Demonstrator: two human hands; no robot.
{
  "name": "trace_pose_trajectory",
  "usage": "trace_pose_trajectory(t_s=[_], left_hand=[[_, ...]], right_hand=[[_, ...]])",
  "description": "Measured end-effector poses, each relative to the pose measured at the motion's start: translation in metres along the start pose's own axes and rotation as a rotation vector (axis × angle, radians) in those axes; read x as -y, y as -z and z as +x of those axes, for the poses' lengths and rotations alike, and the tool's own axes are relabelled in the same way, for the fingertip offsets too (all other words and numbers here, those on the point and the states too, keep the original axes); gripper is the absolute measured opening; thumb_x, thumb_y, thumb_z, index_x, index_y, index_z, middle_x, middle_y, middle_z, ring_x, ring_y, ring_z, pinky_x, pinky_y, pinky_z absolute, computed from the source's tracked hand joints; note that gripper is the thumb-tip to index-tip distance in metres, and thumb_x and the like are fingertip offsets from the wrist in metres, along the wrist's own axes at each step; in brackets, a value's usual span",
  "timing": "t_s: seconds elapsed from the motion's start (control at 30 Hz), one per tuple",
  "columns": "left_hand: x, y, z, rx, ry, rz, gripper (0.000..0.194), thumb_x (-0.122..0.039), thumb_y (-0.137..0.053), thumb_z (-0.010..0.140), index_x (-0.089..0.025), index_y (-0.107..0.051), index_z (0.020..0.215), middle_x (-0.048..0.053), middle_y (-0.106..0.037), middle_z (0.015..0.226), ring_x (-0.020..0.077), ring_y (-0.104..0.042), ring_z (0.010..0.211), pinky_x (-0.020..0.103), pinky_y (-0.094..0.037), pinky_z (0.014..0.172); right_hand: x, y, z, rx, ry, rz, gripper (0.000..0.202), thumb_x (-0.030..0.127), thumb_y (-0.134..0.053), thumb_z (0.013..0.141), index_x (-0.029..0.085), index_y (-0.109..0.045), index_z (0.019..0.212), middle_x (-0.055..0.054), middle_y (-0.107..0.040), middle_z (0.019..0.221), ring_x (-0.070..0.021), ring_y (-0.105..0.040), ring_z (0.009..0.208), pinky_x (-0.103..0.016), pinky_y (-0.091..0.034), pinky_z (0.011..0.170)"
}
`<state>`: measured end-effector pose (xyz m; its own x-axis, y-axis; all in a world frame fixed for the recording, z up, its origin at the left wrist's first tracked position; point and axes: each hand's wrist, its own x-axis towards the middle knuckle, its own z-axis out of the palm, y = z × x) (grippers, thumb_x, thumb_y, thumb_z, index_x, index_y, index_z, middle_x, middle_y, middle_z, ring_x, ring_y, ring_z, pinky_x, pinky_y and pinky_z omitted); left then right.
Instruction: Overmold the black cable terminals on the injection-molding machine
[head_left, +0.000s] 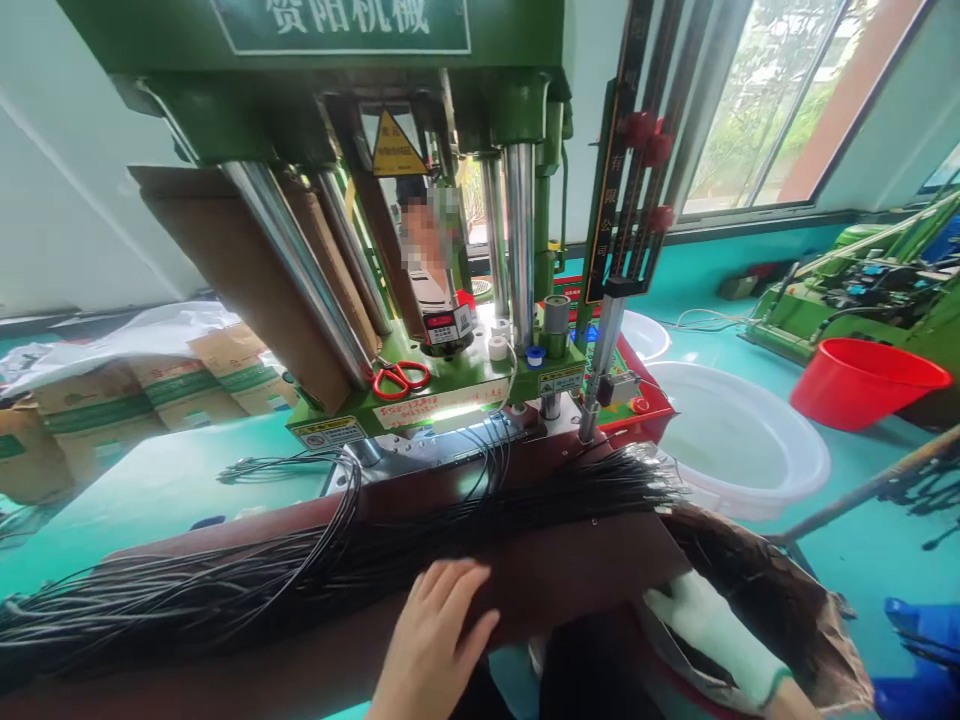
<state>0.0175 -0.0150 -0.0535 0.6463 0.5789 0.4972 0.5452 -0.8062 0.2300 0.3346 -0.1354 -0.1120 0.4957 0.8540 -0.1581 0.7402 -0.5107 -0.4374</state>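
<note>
My left hand (442, 630) is bare and hovers over the front of the brown table (547, 590). Its fingers are loosely apart, with nothing in them. Just beyond its fingertips lies a long bundle of black cables (300, 560), stretched across the table. My right hand (709, 625), in a whitish glove, is down at the table's right corner, beside the open mouth of a brown lined sack or carton (817, 600). Its fingers are blurred and partly hidden. Several black cables (491, 455) run from the lower plate of the green press (442, 395) toward the bundle.
Red-handled scissors (401, 379) and a white spool (498, 347) rest on the press ledge. To the right are a large white tub (750, 440) and a red bucket (862, 385). Brown cartons (180, 385) stand at left. Behind the press, a person (431, 240) shows partly.
</note>
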Motion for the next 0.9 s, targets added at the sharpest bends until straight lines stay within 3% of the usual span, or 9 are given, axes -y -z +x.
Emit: trace_pose_trajectory(t_s=[0.17, 0.3, 0.37, 0.47, 0.6, 0.73, 0.8, 0.9], left_hand=[[-0.026, -0.033, 0.088, 0.243, -0.034, 0.118, 0.039, -0.024, -0.051, 0.080, -0.014, -0.047, 0.117, 0.011, -0.053, 0.119, 0.0256, -0.045, 0.110, 0.041, -0.040, 0.090], [-0.029, -0.043, 0.124, 0.426, -0.029, 0.265, 0.025, -0.025, -0.051, 0.080, -0.011, -0.054, 0.101, 0.012, -0.057, 0.101, 0.0273, -0.052, 0.095, 0.041, -0.041, 0.080], [-0.027, -0.043, 0.131, 0.509, -0.092, 0.301, 0.020, -0.027, -0.051, 0.080, -0.012, -0.056, 0.092, 0.011, -0.056, 0.093, 0.0268, -0.053, 0.089, 0.040, -0.041, 0.076], [-0.027, -0.043, 0.134, 0.566, -0.191, 0.341, 0.024, -0.028, -0.055, 0.078, -0.011, -0.055, 0.094, 0.012, -0.055, 0.093, 0.0278, -0.053, 0.089, 0.039, -0.042, 0.073], [-0.028, -0.045, 0.136, 0.619, -0.192, 0.351, 0.029, -0.027, -0.060, 0.074, -0.009, -0.054, 0.096, 0.012, -0.057, 0.092, 0.0269, -0.055, 0.086, 0.036, -0.043, 0.071], [-0.021, -0.039, 0.148, 0.738, -0.211, 0.217, 0.018, -0.025, -0.053, 0.079, -0.012, -0.056, 0.090, 0.009, -0.059, 0.089, 0.0224, -0.058, 0.080, 0.030, -0.042, 0.067], [-0.015, -0.033, 0.153, 0.714, -0.193, 0.135, 0.014, -0.025, -0.048, 0.081, -0.015, -0.058, 0.084, 0.007, -0.060, 0.088, 0.0205, -0.058, 0.079, 0.028, -0.041, 0.065], [-0.005, -0.023, 0.153, 0.567, -0.082, -0.093, 0.021, -0.027, -0.040, 0.085, -0.017, -0.058, 0.078, 0.002, -0.059, 0.079, 0.0156, -0.056, 0.073, 0.025, -0.039, 0.064]], right_hand=[[-0.002, 0.006, -0.013, 0.027, 0.076, 0.051, 0.037, 0.031, -0.044, 0.073, 0.018, -0.059, 0.104, -0.010, -0.063, 0.105, -0.0253, -0.058, 0.096, -0.032, -0.043, 0.081], [-0.010, 0.013, -0.024, 0.073, 0.099, 0.100, 0.046, 0.029, -0.043, 0.073, 0.023, -0.051, 0.118, -0.007, -0.058, 0.116, -0.0250, -0.054, 0.104, -0.033, -0.041, 0.085], [-0.014, 0.015, -0.029, 0.080, 0.096, 0.105, 0.049, 0.029, -0.042, 0.073, 0.023, -0.049, 0.121, -0.006, -0.057, 0.118, -0.0245, -0.052, 0.107, -0.032, -0.041, 0.087], [-0.015, 0.015, -0.032, 0.081, 0.106, 0.082, 0.049, 0.029, -0.042, 0.073, 0.024, -0.049, 0.121, -0.006, -0.057, 0.117, -0.0241, -0.053, 0.106, -0.032, -0.040, 0.088], [-0.011, 0.016, -0.030, 0.089, 0.115, 0.043, 0.043, 0.027, -0.043, 0.073, 0.024, -0.054, 0.114, -0.006, -0.061, 0.108, -0.0233, -0.057, 0.097, -0.031, -0.042, 0.083], [-0.007, 0.020, -0.030, 0.090, 0.113, 0.017, 0.036, 0.026, -0.042, 0.074, 0.024, -0.057, 0.107, -0.006, -0.064, 0.100, -0.0220, -0.059, 0.091, -0.029, -0.044, 0.077], [-0.007, 0.021, -0.032, 0.089, 0.121, 0.007, 0.035, 0.025, -0.042, 0.074, 0.023, -0.058, 0.105, -0.006, -0.064, 0.100, -0.0220, -0.059, 0.091, -0.028, -0.044, 0.076], [-0.005, 0.023, -0.035, 0.090, 0.143, 0.001, 0.037, 0.024, -0.042, 0.075, 0.022, -0.057, 0.108, -0.006, -0.063, 0.104, -0.0222, -0.058, 0.093, -0.028, -0.043, 0.077]])
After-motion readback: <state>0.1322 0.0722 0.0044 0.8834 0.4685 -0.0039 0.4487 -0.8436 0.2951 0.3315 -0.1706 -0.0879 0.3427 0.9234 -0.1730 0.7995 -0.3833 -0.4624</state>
